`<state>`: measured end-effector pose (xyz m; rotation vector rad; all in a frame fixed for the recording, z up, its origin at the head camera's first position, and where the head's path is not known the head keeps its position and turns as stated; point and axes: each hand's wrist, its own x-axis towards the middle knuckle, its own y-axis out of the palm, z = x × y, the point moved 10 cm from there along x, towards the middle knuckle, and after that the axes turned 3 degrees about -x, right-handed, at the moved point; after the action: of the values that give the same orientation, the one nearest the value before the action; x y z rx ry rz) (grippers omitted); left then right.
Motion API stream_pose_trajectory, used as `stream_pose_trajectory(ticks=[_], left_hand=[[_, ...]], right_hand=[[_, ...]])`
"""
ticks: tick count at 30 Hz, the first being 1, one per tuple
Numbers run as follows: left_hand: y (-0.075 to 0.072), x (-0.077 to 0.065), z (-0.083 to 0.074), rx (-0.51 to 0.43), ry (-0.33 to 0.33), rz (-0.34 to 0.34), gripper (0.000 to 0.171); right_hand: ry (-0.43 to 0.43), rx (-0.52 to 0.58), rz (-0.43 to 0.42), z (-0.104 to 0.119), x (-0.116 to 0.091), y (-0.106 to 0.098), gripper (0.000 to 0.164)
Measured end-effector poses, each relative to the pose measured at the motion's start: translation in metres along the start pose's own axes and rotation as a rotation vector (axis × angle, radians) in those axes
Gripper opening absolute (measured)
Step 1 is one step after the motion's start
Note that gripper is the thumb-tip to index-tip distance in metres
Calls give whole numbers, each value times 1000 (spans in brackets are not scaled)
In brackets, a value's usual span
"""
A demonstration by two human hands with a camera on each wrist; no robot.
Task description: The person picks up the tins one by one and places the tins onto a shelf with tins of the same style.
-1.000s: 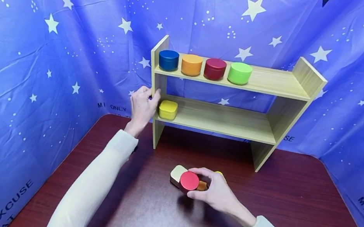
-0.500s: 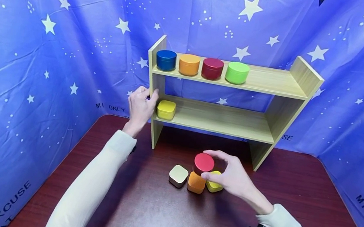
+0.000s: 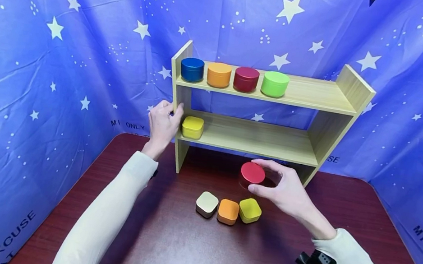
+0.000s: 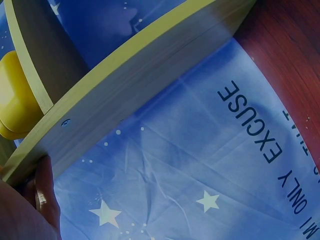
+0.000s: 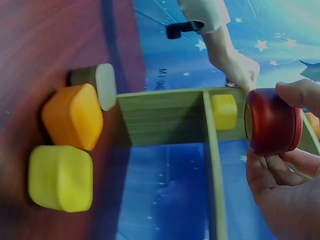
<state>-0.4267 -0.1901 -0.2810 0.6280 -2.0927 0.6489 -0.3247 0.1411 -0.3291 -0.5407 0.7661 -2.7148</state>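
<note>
My right hand (image 3: 289, 190) holds a round red tin (image 3: 252, 174) between thumb and fingers, raised above the table in front of the wooden shelf (image 3: 259, 140). The right wrist view shows the red tin (image 5: 272, 121) tipped sideways to that camera, with fingers under it. My left hand (image 3: 164, 124) grips the shelf's left side panel; in the left wrist view its fingers (image 4: 45, 192) lie against the panel's outer face. Beside that hand, a square yellow tin (image 3: 192, 128) stands at the left end of the lower shelf board.
On the top board stand a blue tin (image 3: 192, 70), an orange tin (image 3: 218, 75), a dark red tin (image 3: 245, 79) and a green tin (image 3: 275, 84). Square cream (image 3: 206, 204), orange (image 3: 228, 211) and yellow tins (image 3: 250, 211) sit on the table (image 3: 177, 250). A starry blue curtain (image 3: 97, 42) surrounds it.
My right hand has carried the red tin up, rightward and toward the shelf, from over the square tins, which now show fully. My left hand keeps its place on the panel.
</note>
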Motion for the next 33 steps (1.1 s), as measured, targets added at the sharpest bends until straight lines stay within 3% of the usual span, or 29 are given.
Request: stream_pose_trajectory(ticks=[13,33], left_hand=[[1,-1,0,7,1,11,48],[0,0,-1,2,1,10,47]], right_hand=[[-2,-20,-56,30,20,-41,57],[6,-41,-115,46,36,-93,53]])
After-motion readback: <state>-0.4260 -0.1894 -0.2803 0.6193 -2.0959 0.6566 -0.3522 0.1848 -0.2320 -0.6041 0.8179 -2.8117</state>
